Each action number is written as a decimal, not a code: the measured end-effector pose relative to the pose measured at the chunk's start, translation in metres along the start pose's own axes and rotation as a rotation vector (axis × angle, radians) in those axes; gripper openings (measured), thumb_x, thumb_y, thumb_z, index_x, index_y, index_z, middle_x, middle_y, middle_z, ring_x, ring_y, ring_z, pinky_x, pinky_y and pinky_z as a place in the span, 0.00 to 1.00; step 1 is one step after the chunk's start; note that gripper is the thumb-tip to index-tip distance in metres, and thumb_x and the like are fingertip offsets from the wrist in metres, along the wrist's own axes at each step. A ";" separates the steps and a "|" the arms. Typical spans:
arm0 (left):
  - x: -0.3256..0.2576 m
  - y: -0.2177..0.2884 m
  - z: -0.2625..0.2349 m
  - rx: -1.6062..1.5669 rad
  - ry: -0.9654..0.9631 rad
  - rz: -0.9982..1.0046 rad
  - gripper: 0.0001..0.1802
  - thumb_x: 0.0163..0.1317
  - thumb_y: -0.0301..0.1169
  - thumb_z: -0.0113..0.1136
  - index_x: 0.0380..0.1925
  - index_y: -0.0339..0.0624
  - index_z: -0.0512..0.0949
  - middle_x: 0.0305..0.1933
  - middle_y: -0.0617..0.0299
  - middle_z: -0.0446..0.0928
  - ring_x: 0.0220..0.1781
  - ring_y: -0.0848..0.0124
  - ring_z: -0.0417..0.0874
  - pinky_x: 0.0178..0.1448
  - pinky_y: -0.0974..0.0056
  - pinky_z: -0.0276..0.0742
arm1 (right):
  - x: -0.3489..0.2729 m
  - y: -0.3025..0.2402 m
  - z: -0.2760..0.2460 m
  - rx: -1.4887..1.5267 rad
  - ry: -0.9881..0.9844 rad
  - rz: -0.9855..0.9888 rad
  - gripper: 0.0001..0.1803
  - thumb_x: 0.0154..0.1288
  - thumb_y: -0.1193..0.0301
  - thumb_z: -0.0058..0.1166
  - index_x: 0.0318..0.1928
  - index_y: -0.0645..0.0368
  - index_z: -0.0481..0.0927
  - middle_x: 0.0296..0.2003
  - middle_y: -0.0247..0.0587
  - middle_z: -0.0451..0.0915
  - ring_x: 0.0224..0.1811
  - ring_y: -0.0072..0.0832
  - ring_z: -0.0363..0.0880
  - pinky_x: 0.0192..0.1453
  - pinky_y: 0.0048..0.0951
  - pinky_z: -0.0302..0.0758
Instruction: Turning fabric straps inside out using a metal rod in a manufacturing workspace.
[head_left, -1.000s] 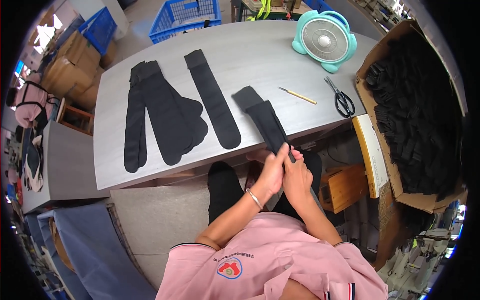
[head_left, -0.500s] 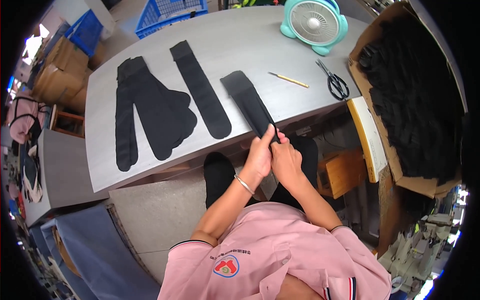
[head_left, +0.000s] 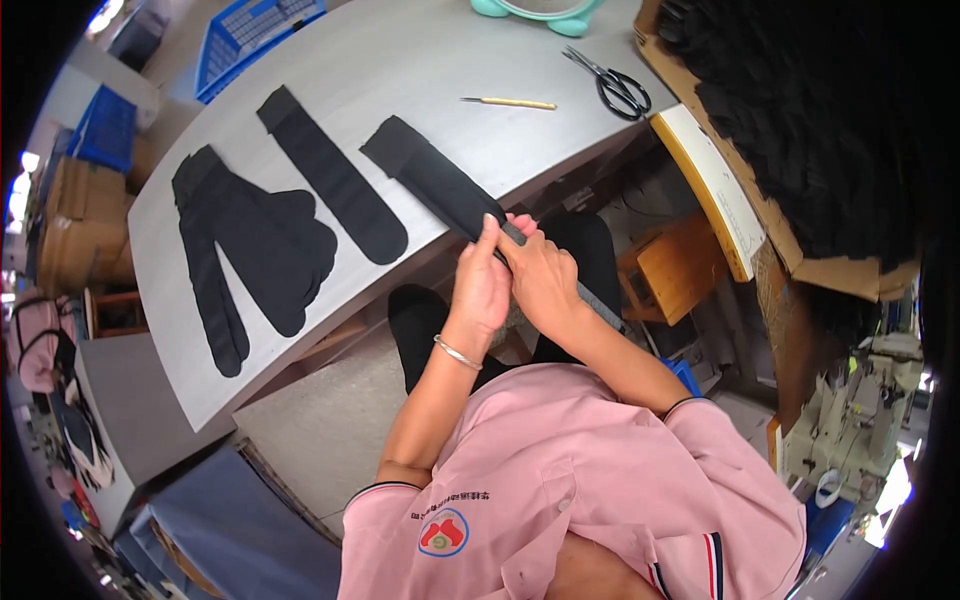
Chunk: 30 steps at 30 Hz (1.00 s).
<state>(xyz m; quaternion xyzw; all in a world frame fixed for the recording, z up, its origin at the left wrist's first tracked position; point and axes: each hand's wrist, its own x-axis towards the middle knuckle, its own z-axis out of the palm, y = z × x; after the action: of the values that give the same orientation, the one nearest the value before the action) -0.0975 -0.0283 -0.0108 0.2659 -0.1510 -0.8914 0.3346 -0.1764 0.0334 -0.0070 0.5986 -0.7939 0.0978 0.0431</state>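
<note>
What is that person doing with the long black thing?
A person in a pink shirt holds a long black fabric sock with both hands at the near edge of a grey table. The left hand and right hand grip it side by side, while its far end lies on the table. More flat black socks lie to the left; black scissors lie farther back.

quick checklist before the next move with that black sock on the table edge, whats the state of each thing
1. Both hands on the sock: left hand and right hand grip the black sock: ok.
2. Sock's far end resting on the table: ok.
3. Finished socks lying apart from it: ok.
4. Scissors and stick tool away from the hands: ok.
5. What is inside the sock: cannot tell.
</note>
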 end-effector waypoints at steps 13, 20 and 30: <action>0.016 0.014 -0.006 -0.071 0.015 0.018 0.20 0.73 0.45 0.55 0.46 0.36 0.73 0.46 0.55 0.79 0.50 0.63 0.81 0.61 0.57 0.78 | 0.019 -0.018 -0.021 -0.199 -0.218 0.005 0.08 0.56 0.68 0.58 0.37 0.47 0.85 0.37 0.42 0.80 0.39 0.31 0.79 0.40 0.31 0.72; 0.029 0.016 -0.012 -0.062 0.078 0.059 0.20 0.73 0.44 0.54 0.46 0.35 0.73 0.47 0.54 0.78 0.51 0.62 0.81 0.62 0.55 0.78 | -0.020 -0.008 -0.025 -0.221 -0.006 0.026 0.36 0.57 0.69 0.59 0.67 0.30 0.69 0.42 0.44 0.74 0.38 0.30 0.77 0.34 0.29 0.69; -0.009 0.001 0.008 0.008 0.006 -0.016 0.26 0.75 0.48 0.50 0.52 0.32 0.73 0.53 0.51 0.78 0.57 0.64 0.78 0.64 0.57 0.75 | -0.007 -0.003 -0.009 -0.042 -0.024 0.040 0.18 0.58 0.68 0.57 0.50 0.45 0.77 0.31 0.44 0.78 0.30 0.35 0.81 0.30 0.32 0.76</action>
<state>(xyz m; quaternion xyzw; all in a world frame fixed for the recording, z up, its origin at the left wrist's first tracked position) -0.0961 -0.0220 -0.0006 0.2711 -0.1516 -0.8927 0.3266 -0.1717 0.0411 0.0012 0.5827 -0.8080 0.0749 0.0443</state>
